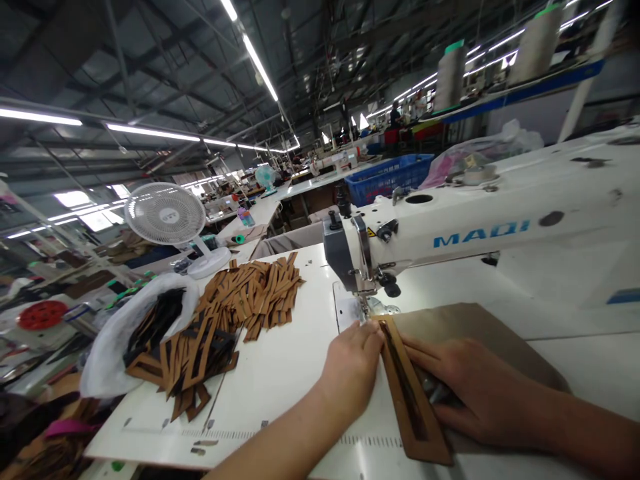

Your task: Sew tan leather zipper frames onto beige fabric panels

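Across 4 to 8 o'clock: white tabletop [280, 373]. At 3 o'clock, white MAQI sewing machine [480, 230]. At 8 o'clock, pile of brown strips [255, 293]; at 9, white desk fan [167, 217]. At 4, olive-tan sheet [470, 320], partly beneath the right hand. At 5, brown slotted strip [399, 393], top end near the needle. 2 hands: right hand [480, 387] at 4, fingertips along strip's right edge; left hand [353, 370] near 5:30, fingers bunched at its upper left edge. Cannot tell whether either pinches or merely presses.
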Tool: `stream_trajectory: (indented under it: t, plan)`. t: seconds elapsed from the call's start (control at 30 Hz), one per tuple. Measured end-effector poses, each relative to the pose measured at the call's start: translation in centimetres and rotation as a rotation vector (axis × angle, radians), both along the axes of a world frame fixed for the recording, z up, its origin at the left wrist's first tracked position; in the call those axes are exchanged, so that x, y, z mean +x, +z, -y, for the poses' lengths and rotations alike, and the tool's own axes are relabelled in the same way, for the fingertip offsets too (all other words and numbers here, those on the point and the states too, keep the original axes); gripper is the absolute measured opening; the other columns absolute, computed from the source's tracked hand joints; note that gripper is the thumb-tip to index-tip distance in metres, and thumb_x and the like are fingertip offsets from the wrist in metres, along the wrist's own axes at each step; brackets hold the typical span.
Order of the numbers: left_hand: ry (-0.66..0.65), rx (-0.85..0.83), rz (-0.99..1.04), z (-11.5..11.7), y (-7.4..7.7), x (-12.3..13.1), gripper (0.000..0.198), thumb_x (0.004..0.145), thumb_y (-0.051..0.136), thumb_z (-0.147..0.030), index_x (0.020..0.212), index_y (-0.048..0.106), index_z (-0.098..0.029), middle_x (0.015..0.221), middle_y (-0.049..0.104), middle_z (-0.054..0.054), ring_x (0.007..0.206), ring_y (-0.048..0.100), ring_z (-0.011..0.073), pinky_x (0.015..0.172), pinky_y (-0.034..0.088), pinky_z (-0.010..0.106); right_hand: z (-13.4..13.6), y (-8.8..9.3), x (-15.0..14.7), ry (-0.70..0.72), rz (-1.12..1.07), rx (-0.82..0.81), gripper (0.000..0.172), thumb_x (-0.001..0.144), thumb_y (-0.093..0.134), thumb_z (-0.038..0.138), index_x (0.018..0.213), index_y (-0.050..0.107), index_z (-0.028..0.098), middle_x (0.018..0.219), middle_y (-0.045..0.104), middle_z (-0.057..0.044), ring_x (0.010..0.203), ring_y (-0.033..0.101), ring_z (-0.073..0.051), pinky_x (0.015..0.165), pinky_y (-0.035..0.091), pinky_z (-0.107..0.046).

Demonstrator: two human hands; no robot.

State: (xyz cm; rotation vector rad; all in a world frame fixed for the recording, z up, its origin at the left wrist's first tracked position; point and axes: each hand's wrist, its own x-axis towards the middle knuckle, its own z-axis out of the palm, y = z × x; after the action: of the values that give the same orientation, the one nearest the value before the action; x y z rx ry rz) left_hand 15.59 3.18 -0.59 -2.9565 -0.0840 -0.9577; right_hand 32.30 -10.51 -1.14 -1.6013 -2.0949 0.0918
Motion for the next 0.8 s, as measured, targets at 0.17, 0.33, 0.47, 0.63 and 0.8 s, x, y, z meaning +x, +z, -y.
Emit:
stream_trajectory:
  t: [0.17, 0.33, 0.47, 0.63, 0.8]
  plan:
    - [0.034, 0.014, -0.081, -0.06, -1.03, 1.64, 0.022, 0.094, 0.039, -0.012, 0.104, 0.058, -0.01, 0.107, 0.068, 0.013, 0.099, 0.066, 0.0205, 0.095, 0.051, 0.038, -0.1, 0.34, -0.26, -0.009, -0.06, -0.04, 0.066, 0.07, 0.059, 0.02, 0.135, 0.046, 0.018, 0.124, 0.057, -0.014, 0.091, 0.064, -0.027, 0.078, 0.053, -0.037]
    - [0.007, -0.024, -0.076, -0.41, -1.15, 1.28, 0.023, 0.095, 0.039, -0.015, 0.108, 0.058, -0.01, 0.114, 0.066, 0.014, 0.104, 0.064, 0.0217, 0.097, 0.051, 0.04, -0.09, 0.35, -0.32, -0.005, -0.124, -0.121, 0.062, 0.072, 0.059, 0.018, 0.132, 0.046, 0.018, 0.124, 0.056, -0.014, 0.096, 0.062, -0.027, 0.081, 0.052, -0.036]
    - [-0.011, 0.02, -0.057, -0.45, -1.07, 1.26, 0.026, 0.097, 0.035, -0.014, 0.106, 0.059, -0.01, 0.113, 0.066, 0.015, 0.105, 0.064, 0.0212, 0.097, 0.051, 0.039, -0.13, 0.53, -0.33, -0.009, -0.123, -0.114, 0.061, 0.067, 0.057, 0.015, 0.127, 0.049, 0.018, 0.121, 0.057, -0.013, 0.095, 0.062, -0.026, 0.08, 0.052, -0.038]
    - [0.003, 0.031, -0.052, -0.41, -0.88, 1.38, 0.028, 0.097, 0.032, -0.014, 0.107, 0.058, -0.01, 0.111, 0.067, 0.015, 0.102, 0.065, 0.0211, 0.094, 0.053, 0.039, -0.25, 0.7, -0.28, -0.01, -0.135, -0.013, 0.062, 0.063, 0.056, 0.013, 0.124, 0.05, 0.019, 0.103, 0.064, -0.006, 0.083, 0.064, -0.023, 0.07, 0.053, -0.033]
    - [0.022, 0.046, -0.057, -0.19, -0.93, 1.53, 0.028, 0.096, 0.032, -0.013, 0.106, 0.058, -0.01, 0.112, 0.066, 0.015, 0.102, 0.065, 0.022, 0.092, 0.054, 0.039, -0.36, 0.66, -0.24, -0.006, -0.134, 0.039, 0.065, 0.061, 0.056, 0.013, 0.125, 0.049, 0.019, 0.104, 0.065, -0.005, 0.082, 0.065, -0.022, 0.068, 0.053, -0.031]
